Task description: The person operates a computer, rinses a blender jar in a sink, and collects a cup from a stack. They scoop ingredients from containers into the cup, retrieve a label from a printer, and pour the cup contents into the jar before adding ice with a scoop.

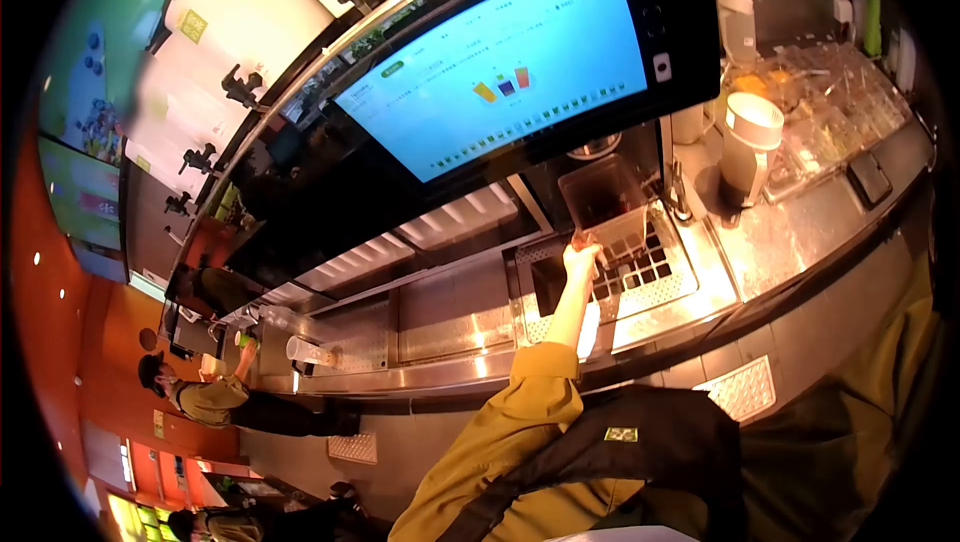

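Note:
My left hand (582,256) reaches forward from a mustard sleeve, its fingers closed on the near edge of a clear plastic container (603,192). Dark reddish bits show inside the container, which is tilted above a square grid (648,267) in the steel counter. A perforated metal plate (683,254) surrounds that grid. Above the container hangs a large lit screen (500,72) with pictures of drinks. My right hand is out of view; dark mustard cloth fills the right edge.
Right of the grid stands a white-lidded jug (752,137), beside a rack of clear containers (835,122). Steel counter (455,320) runs leftward to a clear measuring jug (305,352). Farther left, a co-worker (205,397) stands at the counter by a green cup (243,339).

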Action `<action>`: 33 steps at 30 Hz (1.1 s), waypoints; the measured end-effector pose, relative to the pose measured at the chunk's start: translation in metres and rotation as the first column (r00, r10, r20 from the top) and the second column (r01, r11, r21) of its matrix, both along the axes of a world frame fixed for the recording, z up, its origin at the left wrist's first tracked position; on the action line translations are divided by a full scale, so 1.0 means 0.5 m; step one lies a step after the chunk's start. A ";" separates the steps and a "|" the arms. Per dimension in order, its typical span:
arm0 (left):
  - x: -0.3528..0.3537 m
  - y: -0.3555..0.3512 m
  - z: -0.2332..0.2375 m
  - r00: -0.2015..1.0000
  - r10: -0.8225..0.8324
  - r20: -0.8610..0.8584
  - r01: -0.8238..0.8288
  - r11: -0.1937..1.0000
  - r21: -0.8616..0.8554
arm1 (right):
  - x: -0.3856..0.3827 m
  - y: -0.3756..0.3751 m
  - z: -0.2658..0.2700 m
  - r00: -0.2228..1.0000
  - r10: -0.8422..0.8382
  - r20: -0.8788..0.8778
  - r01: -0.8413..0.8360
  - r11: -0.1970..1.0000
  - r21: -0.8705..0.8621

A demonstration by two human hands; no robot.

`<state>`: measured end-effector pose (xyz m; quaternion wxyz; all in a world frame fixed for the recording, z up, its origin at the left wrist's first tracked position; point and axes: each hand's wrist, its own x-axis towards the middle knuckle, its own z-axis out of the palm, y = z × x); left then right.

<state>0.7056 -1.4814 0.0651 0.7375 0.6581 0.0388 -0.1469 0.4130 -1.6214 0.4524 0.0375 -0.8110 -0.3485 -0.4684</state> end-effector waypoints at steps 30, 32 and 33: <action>-0.069 1.141 0.069 0.568 0.789 0.233 -0.817 0.575 0.046 | 0.560 0.677 -0.904 -0.238 0.951 -0.200 0.902 0.292 0.317; -0.047 1.224 0.070 0.516 0.806 0.290 -0.839 0.545 -0.019 | 0.602 0.754 -0.946 -0.088 0.994 0.066 0.990 0.080 0.114; -0.043 1.262 0.068 0.519 0.813 0.265 -0.837 0.546 -0.034 | 0.621 0.779 -0.968 0.029 0.985 0.172 0.999 -0.026 -0.019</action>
